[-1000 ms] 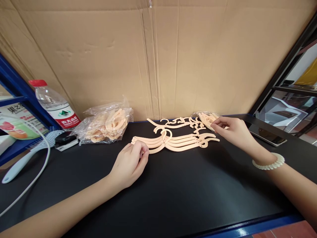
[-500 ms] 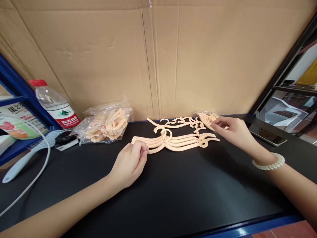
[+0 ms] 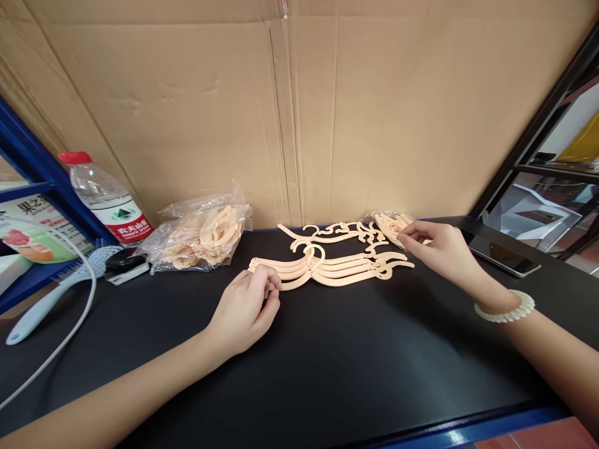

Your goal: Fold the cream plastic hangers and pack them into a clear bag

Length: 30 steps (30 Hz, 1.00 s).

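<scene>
Several peach hangers (image 3: 344, 274) lie stacked on the black table (image 3: 327, 362), their hooks gathered at the middle. My left hand (image 3: 250, 305) is closed at the left end of the nearest hanger, with thumb and fingertips on its arm. Over the right side, my right hand (image 3: 433, 246) is closed in a pinch beside a small plastic bag of peach parts (image 3: 390, 226); what its fingertips hold, if anything, is hidden. Behind the stack lie a loose hanger (image 3: 327, 237) and small peach hook pieces (image 3: 372, 236).
A larger clear bag of peach parts (image 3: 201, 234) sits at the back left. Near it are a red-capped bottle (image 3: 115, 206), a light blue brush (image 3: 56, 299), a black object (image 3: 124, 265) and a white cable (image 3: 75, 330). A phone (image 3: 505, 254) lies right. Cardboard (image 3: 309, 112) stands behind.
My left thumb has moved slightly apart from the fingertips, showing a bit of hanger between them. My right hand has hardly moved.
</scene>
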### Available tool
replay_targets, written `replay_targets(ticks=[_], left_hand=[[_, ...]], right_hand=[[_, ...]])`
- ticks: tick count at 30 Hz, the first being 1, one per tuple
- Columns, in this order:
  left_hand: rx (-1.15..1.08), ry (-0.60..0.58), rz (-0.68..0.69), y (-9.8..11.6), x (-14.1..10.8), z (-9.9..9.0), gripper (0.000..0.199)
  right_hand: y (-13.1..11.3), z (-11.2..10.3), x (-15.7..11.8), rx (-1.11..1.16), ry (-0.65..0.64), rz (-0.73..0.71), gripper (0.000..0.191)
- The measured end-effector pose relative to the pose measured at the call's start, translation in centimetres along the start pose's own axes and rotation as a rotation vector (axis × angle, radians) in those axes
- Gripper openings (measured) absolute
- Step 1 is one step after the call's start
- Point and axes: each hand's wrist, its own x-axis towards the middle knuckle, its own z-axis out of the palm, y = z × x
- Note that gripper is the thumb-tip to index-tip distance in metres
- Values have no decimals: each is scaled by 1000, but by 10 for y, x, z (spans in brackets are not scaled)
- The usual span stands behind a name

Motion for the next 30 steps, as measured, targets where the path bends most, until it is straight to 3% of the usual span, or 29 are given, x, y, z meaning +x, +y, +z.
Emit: replay_targets(ticks=[6,12,14,17,23,30], left_hand=[[100,9,6,-4,10,-10,14],[161,-84,-67,-23,37,-15,31],[190,-134,-64,-32,52,-13,38],[285,-310,16,-44,81,-9,40],[334,-480,99,-58,130,10,43],[384,-522,152,-65,144,28,30]], right_hand=[[2,4,3,12,16,-8,21],[7,4,19,-11,-14,-3,21],[6,4,28,-31,-23,19,21],[0,8,43,-100,-55,33,20],[-22,30,73,-330,-321,-104,18],[-39,67,97,-399,-521,-238,19]])
